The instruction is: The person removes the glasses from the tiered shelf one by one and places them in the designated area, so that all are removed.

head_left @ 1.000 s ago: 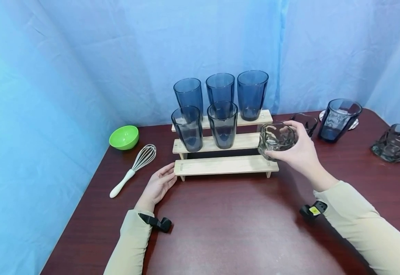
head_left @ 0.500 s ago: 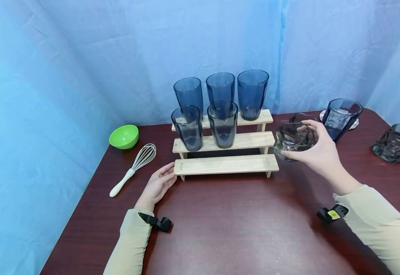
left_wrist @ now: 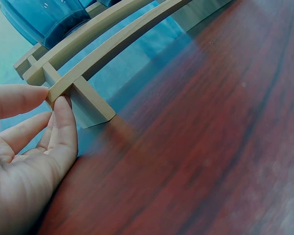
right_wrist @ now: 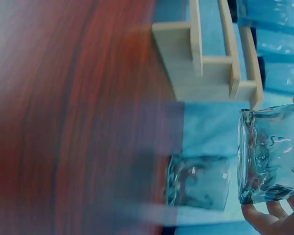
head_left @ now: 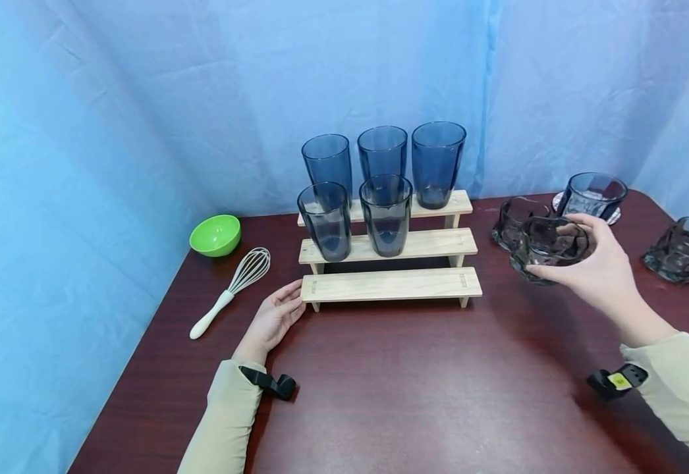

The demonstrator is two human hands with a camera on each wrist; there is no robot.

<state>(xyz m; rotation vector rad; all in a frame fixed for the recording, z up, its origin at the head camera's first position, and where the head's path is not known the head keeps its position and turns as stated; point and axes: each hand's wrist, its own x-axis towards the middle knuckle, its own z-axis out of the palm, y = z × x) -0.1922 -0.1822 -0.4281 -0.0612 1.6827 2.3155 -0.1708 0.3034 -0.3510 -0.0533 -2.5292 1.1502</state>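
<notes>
- Right now the short glass (head_left: 549,247) is up off the table (head_left: 415,388), to the right of the wooden rack (head_left: 388,285), w/ right hand (head_left: 602,273) curled round it.
- Just behind it: another short glass (head_left: 507,220) on the table.
- Left hand (head_left: 273,319), fingers straight, touches rack's bottom-left corner.
- Whisk (head_left: 232,289) & green bowl (head_left: 215,235) far left.
</notes>
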